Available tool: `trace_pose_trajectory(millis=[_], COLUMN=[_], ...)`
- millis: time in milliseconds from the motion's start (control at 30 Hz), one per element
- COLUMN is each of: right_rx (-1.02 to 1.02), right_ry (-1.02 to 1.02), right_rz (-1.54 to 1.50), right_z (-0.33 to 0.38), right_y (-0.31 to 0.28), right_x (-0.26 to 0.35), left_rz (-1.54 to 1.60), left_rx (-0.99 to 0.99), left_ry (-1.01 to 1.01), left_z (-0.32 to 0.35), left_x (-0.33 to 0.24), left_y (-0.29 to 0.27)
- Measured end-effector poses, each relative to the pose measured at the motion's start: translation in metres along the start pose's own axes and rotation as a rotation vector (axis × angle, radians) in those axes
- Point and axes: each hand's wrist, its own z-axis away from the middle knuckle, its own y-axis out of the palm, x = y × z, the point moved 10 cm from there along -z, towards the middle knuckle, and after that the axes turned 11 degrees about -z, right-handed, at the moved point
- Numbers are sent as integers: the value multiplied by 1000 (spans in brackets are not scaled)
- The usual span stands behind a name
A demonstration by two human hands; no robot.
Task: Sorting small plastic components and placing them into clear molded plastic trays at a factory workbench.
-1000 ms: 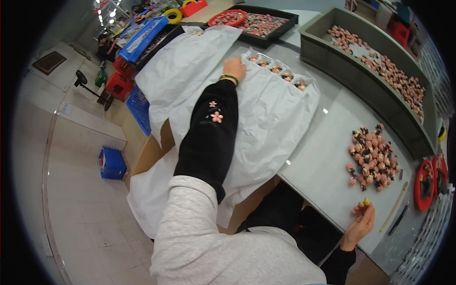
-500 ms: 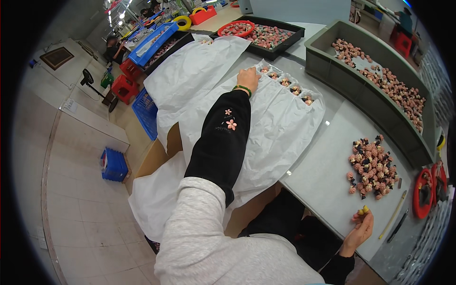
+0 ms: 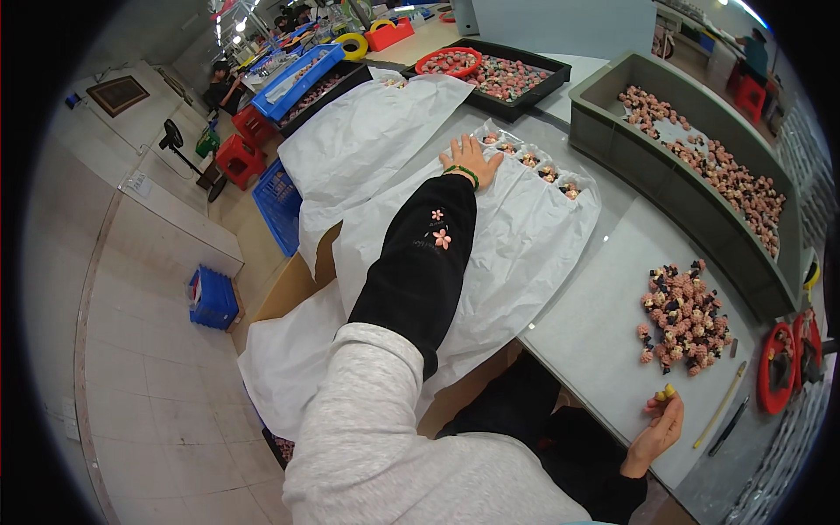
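My left hand (image 3: 472,161) lies with fingers spread on a white paper sheet (image 3: 503,245), beside a row of small pink-and-dark figurines (image 3: 528,160). The figurines sit in white pockets along the sheet's far edge. Off to the right, my right hand (image 3: 658,429) is half closed at the table's near edge, fingertips drawn together. Something yellow (image 3: 666,392) shows at those fingertips, perhaps finger covers; whether they pinch anything small cannot be made out. Just beyond that hand is a heap of similar pink-and-dark figurines (image 3: 687,319).
A long grey bin (image 3: 691,188) holding many figurines stands at the far right. A black tray (image 3: 525,103) with a red basket (image 3: 448,61) is at the back. A yellow stick (image 3: 720,405), a black pen (image 3: 729,426) and a red dish (image 3: 774,367) lie near the right edge.
My left hand has gone from closed fingers at the sheet's far edge to spread flat, slightly nearer and to the right. The right hand stays almost in place.
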Motion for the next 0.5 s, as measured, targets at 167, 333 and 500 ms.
trace_pose_trajectory(millis=[167, 333, 500], right_rx=[14, 26, 26], right_ry=[37, 19, 31], right_rz=[-14, 25, 18], right_z=[9, 10, 15], right_y=[-4, -6, -11], right_x=[0, 12, 16], left_rz=[197, 573, 504], left_rx=[-336, -463, -65], left_ry=[111, 914, 1112], left_z=[32, 154, 242], left_x=[-27, -182, -275], left_y=[-43, -108, -86])
